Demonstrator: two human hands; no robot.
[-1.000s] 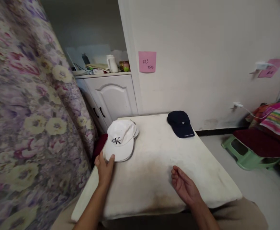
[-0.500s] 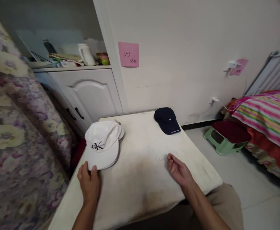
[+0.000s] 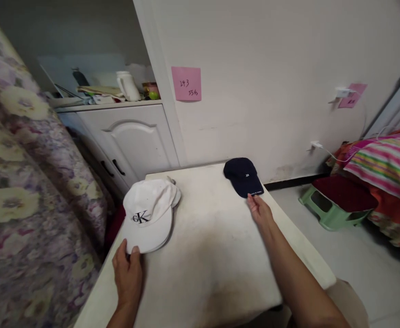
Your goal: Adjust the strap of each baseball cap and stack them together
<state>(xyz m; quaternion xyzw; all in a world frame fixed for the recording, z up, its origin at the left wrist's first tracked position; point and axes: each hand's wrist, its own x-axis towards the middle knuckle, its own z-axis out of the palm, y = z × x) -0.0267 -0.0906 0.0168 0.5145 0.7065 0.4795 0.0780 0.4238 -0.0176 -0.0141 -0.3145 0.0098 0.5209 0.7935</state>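
A white baseball cap (image 3: 148, 200) with a dark "CK" logo sits on the left of the table, its brim towards me. My left hand (image 3: 127, 271) is at the brim's front edge, thumb and fingers apart, the fingertips against or just beside it. Towards the far right corner lies a navy baseball cap (image 3: 241, 173) with a small white logo and tiny lettering along its brim. My right hand (image 3: 260, 210) reaches it, fingers close together at the brim's front edge, seeming to pinch it. The underside of that brim is hidden.
Both caps rest on a pale, stained table (image 3: 200, 273) against the wall. A floral curtain (image 3: 32, 182) hangs at left, beside a white cabinet (image 3: 138, 141). On the right are a green stool (image 3: 326, 214) with a dark red top and a bed with a striped cover (image 3: 384, 159).
My right hand has moved forward from above the table to the navy cap's brim. The left hand stays by the white cap's brim. The view has tilted slightly.
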